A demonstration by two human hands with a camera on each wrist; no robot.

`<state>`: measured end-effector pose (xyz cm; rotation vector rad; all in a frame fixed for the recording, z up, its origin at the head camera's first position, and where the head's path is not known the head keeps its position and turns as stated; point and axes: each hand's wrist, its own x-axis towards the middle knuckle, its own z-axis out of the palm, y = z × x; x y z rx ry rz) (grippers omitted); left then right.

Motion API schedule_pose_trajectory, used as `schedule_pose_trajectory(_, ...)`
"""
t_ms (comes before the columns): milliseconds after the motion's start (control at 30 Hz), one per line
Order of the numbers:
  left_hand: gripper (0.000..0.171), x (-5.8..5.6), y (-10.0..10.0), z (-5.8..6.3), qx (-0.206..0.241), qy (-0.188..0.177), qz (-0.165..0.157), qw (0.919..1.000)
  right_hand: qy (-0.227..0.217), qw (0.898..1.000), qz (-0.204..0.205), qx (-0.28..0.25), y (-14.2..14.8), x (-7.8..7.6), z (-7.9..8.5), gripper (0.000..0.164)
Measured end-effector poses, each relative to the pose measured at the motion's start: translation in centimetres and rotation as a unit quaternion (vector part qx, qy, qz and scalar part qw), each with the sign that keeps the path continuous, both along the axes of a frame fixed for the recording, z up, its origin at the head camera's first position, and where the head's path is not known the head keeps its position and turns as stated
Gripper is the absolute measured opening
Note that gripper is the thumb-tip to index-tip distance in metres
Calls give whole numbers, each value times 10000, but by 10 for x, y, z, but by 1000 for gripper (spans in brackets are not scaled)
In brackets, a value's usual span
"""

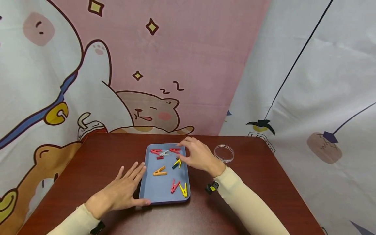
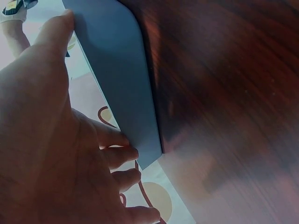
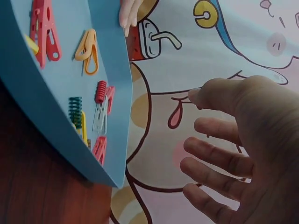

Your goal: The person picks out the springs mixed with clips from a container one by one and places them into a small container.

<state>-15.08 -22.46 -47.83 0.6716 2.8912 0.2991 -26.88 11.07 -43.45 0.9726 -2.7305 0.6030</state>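
A blue-grey tray lies on the table with several small clothespins in it. My left hand is at its left side, fingers extended along the rim and thumb at the near corner. Over the tray's far right part hovers my right hand, fingers loosely bent and holding nothing. Below its fingertips are a red clothespin and a yellow clothespin. An orange clothespin lies mid-tray. A red ribbed piece and a dark green ribbed piece show in the right wrist view.
A round clear dish stands right of the tray, close to my right wrist. The dark red-brown table ends at a printed cloth behind it. Another red and yellow clothespin lie in the tray's near right corner.
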Motion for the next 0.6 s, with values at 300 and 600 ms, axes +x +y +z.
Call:
schedule_pose_trajectory(300, 138, -1, 0, 0, -21, -126, 56, 9999, -136, 9994, 284, 118, -25, -14, -7, 38)
schedule_pose_trajectory(600, 136, 1, -1, 0, 106, 16, -3, 9999, -417, 9980, 384, 270, -39, -25, -12, 39)
